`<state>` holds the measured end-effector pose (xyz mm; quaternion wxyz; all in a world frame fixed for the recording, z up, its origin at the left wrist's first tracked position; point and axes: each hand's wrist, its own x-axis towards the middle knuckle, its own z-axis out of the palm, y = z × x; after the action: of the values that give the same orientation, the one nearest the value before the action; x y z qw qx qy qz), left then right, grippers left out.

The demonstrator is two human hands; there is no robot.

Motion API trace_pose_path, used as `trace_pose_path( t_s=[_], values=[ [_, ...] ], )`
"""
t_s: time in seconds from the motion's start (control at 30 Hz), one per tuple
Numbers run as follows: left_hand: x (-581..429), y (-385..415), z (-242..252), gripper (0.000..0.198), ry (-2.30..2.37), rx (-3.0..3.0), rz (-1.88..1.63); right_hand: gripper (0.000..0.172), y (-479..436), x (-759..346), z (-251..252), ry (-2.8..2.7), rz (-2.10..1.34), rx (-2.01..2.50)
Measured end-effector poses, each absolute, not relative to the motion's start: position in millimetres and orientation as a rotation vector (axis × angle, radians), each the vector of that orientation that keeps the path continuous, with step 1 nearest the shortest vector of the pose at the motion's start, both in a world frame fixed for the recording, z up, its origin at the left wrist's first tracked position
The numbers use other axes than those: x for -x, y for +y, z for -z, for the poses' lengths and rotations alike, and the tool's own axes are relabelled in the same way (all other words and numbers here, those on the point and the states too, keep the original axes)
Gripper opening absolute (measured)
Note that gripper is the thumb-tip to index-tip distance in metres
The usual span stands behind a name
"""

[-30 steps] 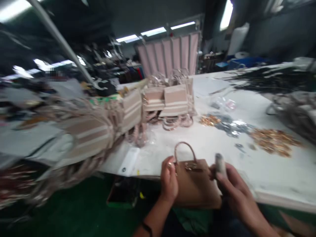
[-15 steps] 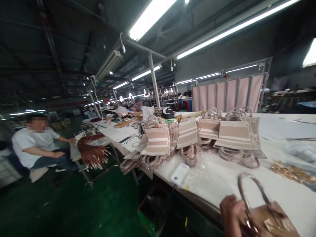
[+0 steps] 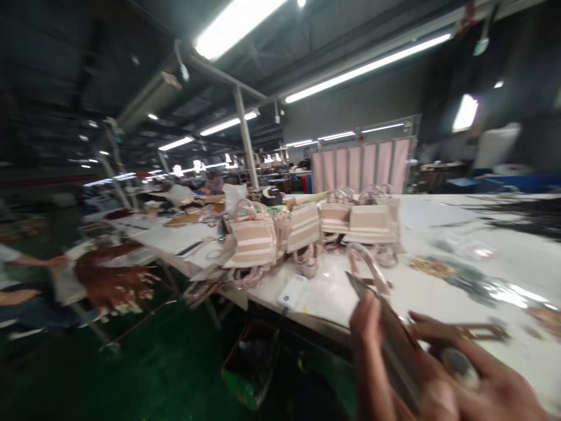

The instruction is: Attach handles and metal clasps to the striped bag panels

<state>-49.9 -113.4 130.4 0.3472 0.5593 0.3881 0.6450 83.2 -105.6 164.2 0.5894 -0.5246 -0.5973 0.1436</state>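
A tan handbag panel [image 3: 397, 345] is tilted nearly edge-on at the lower right, with a plastic-wrapped loop handle [image 3: 370, 266] standing beyond it. My left hand [image 3: 368, 336] grips its near side, thumb up along the edge. On the far side is my right hand [image 3: 477, 374], blurred, its fingers curled around a round-ended tool handle [image 3: 459, 367]; the rest of that tool is hidden. These fingers also lie close to the panel; whether they press on it I cannot tell. Just past the right hand a brown strap-like piece [image 3: 480, 330] shows.
Striped handbag panels [image 3: 254, 242] with wrapped handles stand in rows on the white table [image 3: 326, 298]. A white power bank-like box [image 3: 292, 291] lies near the edge. Gold hardware [image 3: 433, 267] and plastic bags [image 3: 495, 289] lie right. Below is a bin [image 3: 252, 362]; a seated person's arm [image 3: 39, 260] shows left.
The view has swung right. The handbag panel has been raised and turned edge-on in my left hand. My right hand has come into view with a tool handle.
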Motion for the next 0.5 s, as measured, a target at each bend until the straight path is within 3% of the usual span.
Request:
trace_pose_path(
  t_s=[0.03,0.2,0.3,0.5],
  values=[
    [57.5,-120.6,-141.7,0.082,0.982,-1.524,-1.687,0.031,-106.0,-91.2,-169.7,-1.388,-0.380,1.250],
    [93.0,-84.4,-172.4,0.071,1.007,-1.608,-1.973,0.035,-85.8,-135.1,-192.1,-1.301,-0.975,1.016],
    [100.3,-60.6,-177.8,0.073,0.972,-1.545,-2.024,0.025,-75.1,-156.8,-201.8,-1.280,-1.099,0.906],
    [114.5,-48.3,-186.3,0.075,0.719,-1.187,-1.522,0.026,-64.5,-180.0,-222.7,-1.244,-1.254,0.853]
  ],
)
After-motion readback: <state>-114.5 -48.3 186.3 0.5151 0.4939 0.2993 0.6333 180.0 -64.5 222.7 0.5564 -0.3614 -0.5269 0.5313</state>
